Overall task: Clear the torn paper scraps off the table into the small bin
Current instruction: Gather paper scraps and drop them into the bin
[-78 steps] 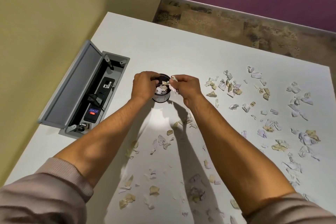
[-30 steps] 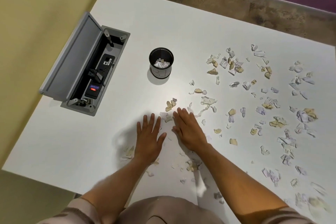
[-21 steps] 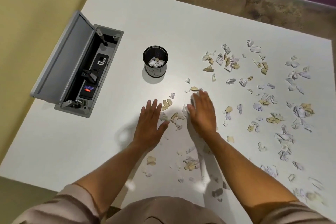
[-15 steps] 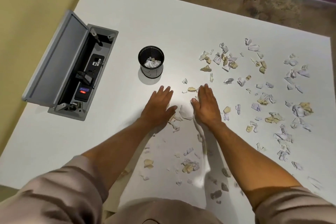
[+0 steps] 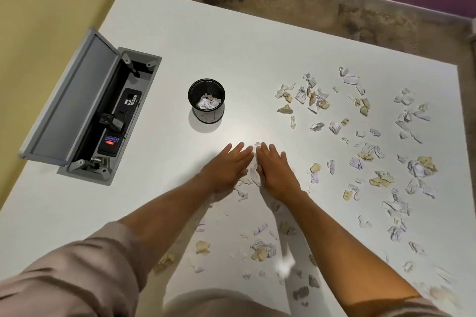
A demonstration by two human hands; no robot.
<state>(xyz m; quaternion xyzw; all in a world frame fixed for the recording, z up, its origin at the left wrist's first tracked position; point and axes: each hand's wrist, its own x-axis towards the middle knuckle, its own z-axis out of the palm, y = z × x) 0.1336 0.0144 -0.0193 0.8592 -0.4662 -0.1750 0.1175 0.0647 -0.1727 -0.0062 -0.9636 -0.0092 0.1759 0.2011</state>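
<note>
Step in hand: gathering a small heap of paper scraps point(image 5: 253, 175) between both palms, judged from hand placement.
Key relation: the heap lies in the narrow gap between the two hands; the small bin point(image 5: 206, 101) stands beyond the fingertips, toward the far edge of the table point(image 5: 180, 33) and somewhat to the left. The left hand is the nearer to it.
Heap axis: runs roughly near edge to far edge, along the gap.
Left hand point(image 5: 226, 166): flat, palm down, fingers straight and together, pointing toward the far edge; holds nothing.
Right hand point(image 5: 274, 168): likewise flat with straight fingers, just beside the left, fingertips nearly meeting.
Bin: upright, some scraps already inside, well apart from the hands.
Remaining scraps: wide scatter point(image 5: 373, 136) toward the right edge, more at the near edge between the forearms.
Progress: early; most paper is still on the table.
Other: open cable box point(image 5: 103, 121) at the left edge.
</note>
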